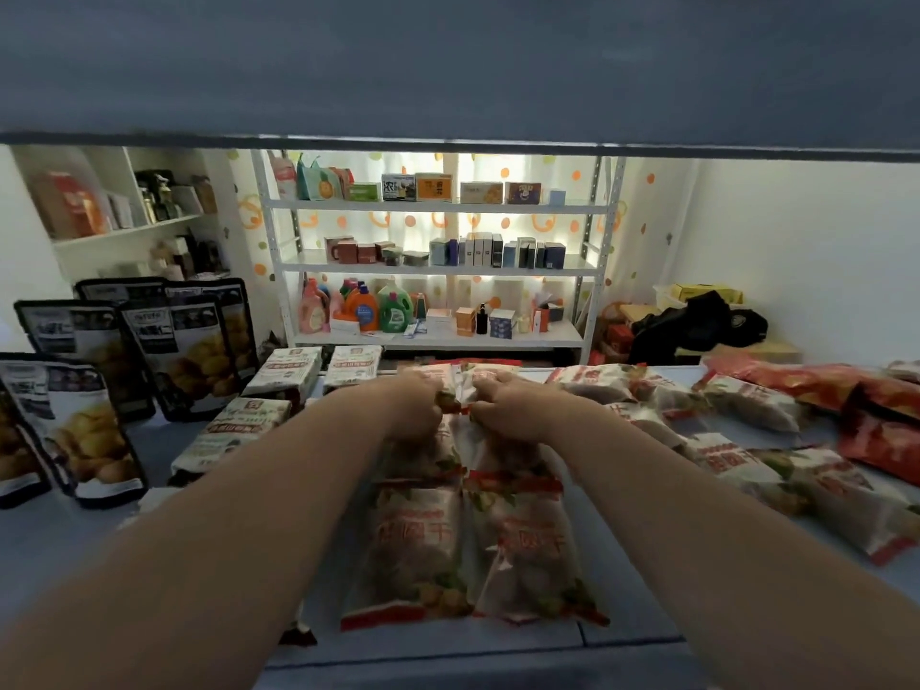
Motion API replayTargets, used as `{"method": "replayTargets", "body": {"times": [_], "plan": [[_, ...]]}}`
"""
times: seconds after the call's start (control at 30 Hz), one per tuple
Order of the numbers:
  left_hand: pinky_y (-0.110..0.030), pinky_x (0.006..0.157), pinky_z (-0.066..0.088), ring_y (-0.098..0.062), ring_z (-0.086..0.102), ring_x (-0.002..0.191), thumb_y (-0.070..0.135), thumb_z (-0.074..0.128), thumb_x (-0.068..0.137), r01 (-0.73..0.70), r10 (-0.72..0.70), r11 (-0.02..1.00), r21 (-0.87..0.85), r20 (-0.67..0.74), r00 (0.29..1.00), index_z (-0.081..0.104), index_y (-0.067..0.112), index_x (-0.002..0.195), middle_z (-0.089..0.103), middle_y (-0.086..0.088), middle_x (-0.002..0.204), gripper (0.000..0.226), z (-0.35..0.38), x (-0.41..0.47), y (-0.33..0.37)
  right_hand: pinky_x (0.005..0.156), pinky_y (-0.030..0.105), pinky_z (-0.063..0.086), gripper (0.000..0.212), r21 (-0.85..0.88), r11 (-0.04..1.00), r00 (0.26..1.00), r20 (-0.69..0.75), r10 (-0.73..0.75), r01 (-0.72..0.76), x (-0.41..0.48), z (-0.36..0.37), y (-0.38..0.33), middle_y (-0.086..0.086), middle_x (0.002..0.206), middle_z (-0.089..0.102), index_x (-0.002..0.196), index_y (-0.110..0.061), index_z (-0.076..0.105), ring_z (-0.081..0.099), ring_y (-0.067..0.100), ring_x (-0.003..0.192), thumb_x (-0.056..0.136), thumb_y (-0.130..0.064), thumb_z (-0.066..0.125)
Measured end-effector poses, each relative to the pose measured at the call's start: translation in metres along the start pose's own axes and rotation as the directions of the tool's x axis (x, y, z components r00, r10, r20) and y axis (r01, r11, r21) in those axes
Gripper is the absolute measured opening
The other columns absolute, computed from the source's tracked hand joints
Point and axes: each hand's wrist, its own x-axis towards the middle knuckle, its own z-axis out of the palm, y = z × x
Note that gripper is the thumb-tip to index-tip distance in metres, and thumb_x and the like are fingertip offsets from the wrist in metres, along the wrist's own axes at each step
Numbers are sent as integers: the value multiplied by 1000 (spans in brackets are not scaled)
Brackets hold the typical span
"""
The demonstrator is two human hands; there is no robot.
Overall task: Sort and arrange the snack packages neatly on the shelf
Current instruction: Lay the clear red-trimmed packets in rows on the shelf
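Both my arms reach forward over the blue shelf [632, 595]. My left hand [415, 408] and my right hand [508, 405] meet at the middle and pinch the top edges of two white snack bags with red print [458, 390]. Two more bags of the same kind, one [413, 545] beside the other [532, 550], lie flat side by side in front of them, nearer to me. My fingertips are partly hidden by the bag edges.
Black pouches with yellow fruit pictures [184, 351] stand at the left. White brick-shaped packs [234, 430] lie left of my arm. More white bags [747, 470] and red bags [881, 425] are scattered at the right. Another shelf board hangs overhead; a white rack [438, 271] stands behind.
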Motion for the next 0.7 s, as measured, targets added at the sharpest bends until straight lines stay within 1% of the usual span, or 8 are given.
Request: {"method": "replayTargets", "body": {"times": [0.1, 0.23, 0.3, 0.33, 0.4, 0.47, 0.57, 0.7], "plan": [[-46, 109, 37, -28, 42, 132, 38, 42, 83, 10, -10, 1000, 16, -2, 1000, 40, 23, 144, 40, -8, 149, 63, 3, 16, -3, 115, 44, 20, 68, 20, 999, 1000, -6, -26, 26, 15, 1, 6, 5, 163, 18, 155, -30, 24, 20, 27, 147, 93, -56, 35], [-47, 107, 38, -27, 43, 129, 37, 46, 91, -5, 4, 997, 77, 12, 1000, 42, 21, 142, 40, -8, 148, 54, 2, 24, -5, 118, 47, 19, 64, 16, 999, 999, 35, -35, 34, 22, -8, 6, 5, 164, 14, 155, -32, 22, 16, 29, 148, 96, -54, 37], [-46, 103, 41, -27, 45, 124, 38, 45, 95, -74, 75, 990, 120, 1, 997, 47, 18, 137, 45, -8, 142, 46, -7, 20, -3, 115, 47, 27, 62, 7, 997, 997, 0, -82, 82, 15, -22, 5, 7, 161, 22, 153, -34, 29, 27, 31, 143, 95, -54, 43], [-44, 101, 43, -27, 47, 122, 40, 47, 95, -109, 113, 987, 116, -32, 993, 49, 19, 136, 47, -6, 139, 45, -14, 15, -1, 109, 45, 35, 62, -22, 992, 991, -37, -126, 125, 8, -30, 5, 8, 155, 33, 149, -35, 36, 37, 30, 136, 93, -57, 48], [-36, 91, 46, -20, 53, 109, 46, 56, 91, -149, 156, 984, 102, -63, 986, 53, 26, 130, 53, 1, 129, 44, -23, 5, -1, 89, 38, 47, 59, -119, 972, 976, -59, -209, 201, -9, -41, 8, 1, 135, 53, 138, -36, 50, 53, 19, 110, 87, -64, 56], [-29, 82, 44, -12, 52, 98, 45, 65, 85, -204, 198, 969, 139, 55, 979, 56, 30, 126, 57, 7, 121, 44, -28, -8, -2, 73, 30, 41, 61, -160, 964, 977, 48, -210, 215, -26, -43, 9, -8, 123, 55, 132, -39, 55, 50, 8, 94, 79, -70, 61], [-32, 90, 47, -12, 50, 102, 37, 71, 82, -202, 165, 961, 188, 193, 967, 55, 33, 126, 55, 8, 124, 47, -25, -23, -3, 72, 30, 39, 62, -173, 970, 977, 160, -143, 171, -37, -32, 6, -9, 127, 51, 133, -47, 52, 48, 11, 100, 76, -69, 66], [-30, 88, 45, -15, 50, 103, 33, 69, 85, -215, 193, 952, 219, 117, 974, 53, 30, 131, 53, 3, 131, 49, -21, -29, 2, 89, 35, 43, 62, -201, 967, 986, 92, -141, 158, -39, -24, -1, -4, 142, 48, 138, -48, 49, 48, 21, 120, 81, -67, 64]]}}
